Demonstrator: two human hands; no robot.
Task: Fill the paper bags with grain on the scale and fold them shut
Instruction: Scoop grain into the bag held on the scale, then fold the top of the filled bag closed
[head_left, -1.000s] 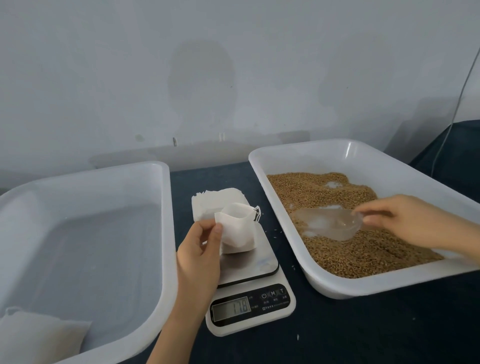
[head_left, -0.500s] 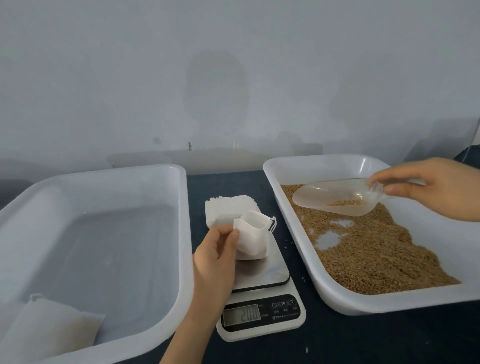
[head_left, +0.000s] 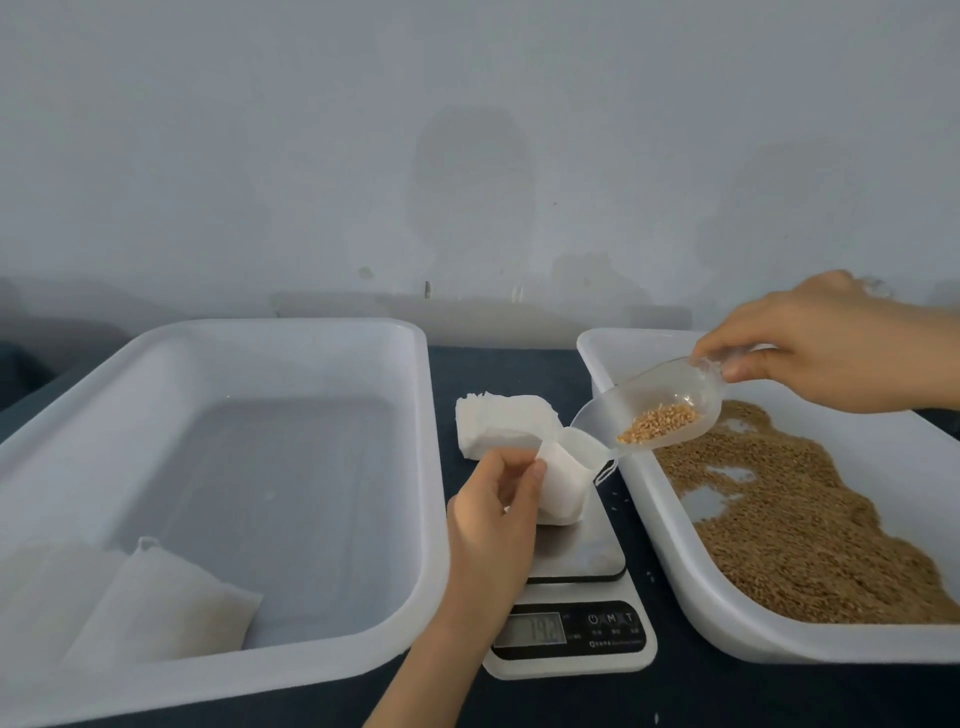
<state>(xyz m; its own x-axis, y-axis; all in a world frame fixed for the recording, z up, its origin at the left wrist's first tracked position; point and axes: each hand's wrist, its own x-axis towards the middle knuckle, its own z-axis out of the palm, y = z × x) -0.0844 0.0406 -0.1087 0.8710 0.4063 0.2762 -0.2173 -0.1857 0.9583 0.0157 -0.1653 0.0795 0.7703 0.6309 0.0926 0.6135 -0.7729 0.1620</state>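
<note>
Head view: the left grip (head_left: 493, 514) pinches the bag (head_left: 563, 486) rim, holding its mouth open on the scale (head_left: 582, 556). At 2 o'clock the right grip (head_left: 821, 348) grasps the scoop (head_left: 649, 400) handle, lip tilted over that mouth, likely so grain (head_left: 660, 423) lands inside.

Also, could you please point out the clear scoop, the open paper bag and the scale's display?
clear scoop (head_left: 660, 387), head view, bowl wall.
open paper bag (head_left: 563, 493), head view, front face.
scale display (head_left: 530, 629), head view, screen middle.
</note>
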